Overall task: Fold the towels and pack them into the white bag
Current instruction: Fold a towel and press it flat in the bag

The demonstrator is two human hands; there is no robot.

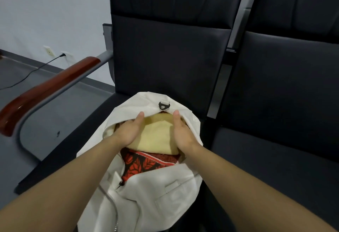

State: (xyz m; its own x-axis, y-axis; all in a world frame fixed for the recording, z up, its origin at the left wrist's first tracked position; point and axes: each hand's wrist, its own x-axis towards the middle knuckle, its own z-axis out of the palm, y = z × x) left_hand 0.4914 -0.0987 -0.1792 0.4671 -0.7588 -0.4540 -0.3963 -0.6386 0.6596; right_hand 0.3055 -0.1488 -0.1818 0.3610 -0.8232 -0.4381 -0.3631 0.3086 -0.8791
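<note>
A white bag point(156, 195) lies unzipped on a black seat point(256, 158). Inside its opening sits a folded pale yellow towel point(157, 136), lying on a red and dark leaf-patterned towel point(145, 164). My left hand point(128, 130) holds the yellow towel's left side and my right hand point(181, 132) holds its right side. Both thumbs point up at the bag's far rim; the fingers are hidden beside the towel inside the bag.
The seat's black backrest point(165, 57) rises just behind the bag, with a second black seat point(284, 85) to the right. A wooden armrest point(45, 90) on a grey metal frame stands to the left. A cable point(31, 72) runs across the grey floor by the wall.
</note>
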